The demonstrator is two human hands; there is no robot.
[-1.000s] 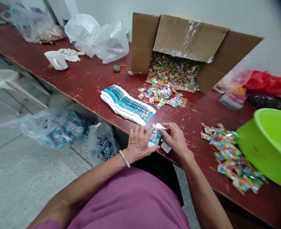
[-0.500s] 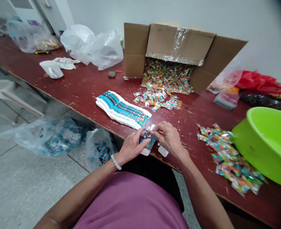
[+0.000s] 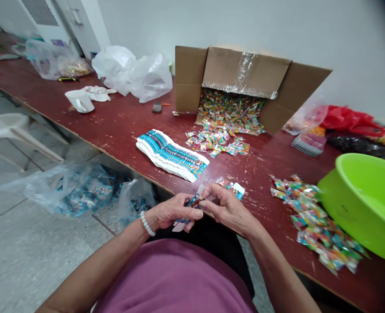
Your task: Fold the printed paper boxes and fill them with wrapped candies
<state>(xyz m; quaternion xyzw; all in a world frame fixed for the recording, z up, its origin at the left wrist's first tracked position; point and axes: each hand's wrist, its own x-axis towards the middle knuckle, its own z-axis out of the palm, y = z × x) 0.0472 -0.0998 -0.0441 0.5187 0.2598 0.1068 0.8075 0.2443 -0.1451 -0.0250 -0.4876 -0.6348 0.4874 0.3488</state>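
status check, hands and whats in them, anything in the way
Left hand and right hand together, fingers pinching a printed card. Loose candy packets just past the right hand, not in the way.

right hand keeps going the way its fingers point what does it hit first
The right hand meets the printed card strip held in the left hand, at its fingertips, though depth is unclear.
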